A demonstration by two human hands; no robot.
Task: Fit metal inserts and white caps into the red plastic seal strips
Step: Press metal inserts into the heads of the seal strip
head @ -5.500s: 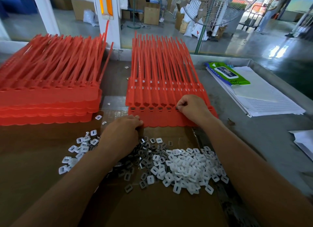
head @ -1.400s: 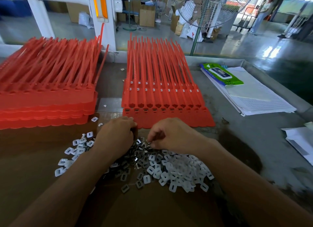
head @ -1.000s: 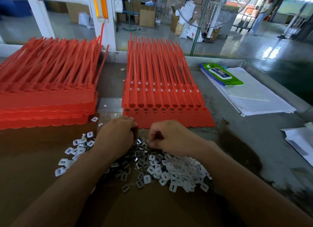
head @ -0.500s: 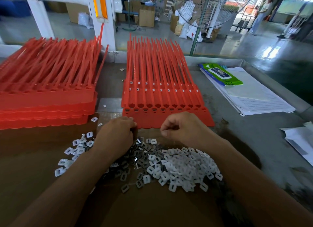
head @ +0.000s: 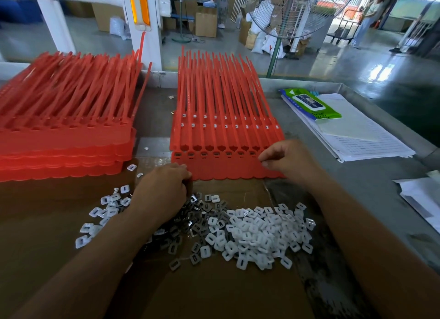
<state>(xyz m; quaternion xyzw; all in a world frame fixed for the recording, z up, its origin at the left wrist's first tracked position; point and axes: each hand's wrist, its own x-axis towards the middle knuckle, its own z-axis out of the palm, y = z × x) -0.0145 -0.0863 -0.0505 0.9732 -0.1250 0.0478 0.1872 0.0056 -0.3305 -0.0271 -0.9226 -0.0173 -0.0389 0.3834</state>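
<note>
red seal strips (head: 226, 138) flat on tabletop (head: 357, 187), sockets along near edge | right hand (head: 288, 159) fingertips pinched at rightmost sockets, held piece too small to see | left hand (head: 164, 190) curled over metal inserts (head: 190, 223) beside white caps (head: 257, 228), its contents hidden | risk: insert seated skewed, jams or pops out

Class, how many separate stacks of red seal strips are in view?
2: the left stack at the far left of view, the middle stack at centre. More could lie outside the frame.

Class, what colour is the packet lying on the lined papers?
The packet is green with a blue-and-white label; head view.
</note>
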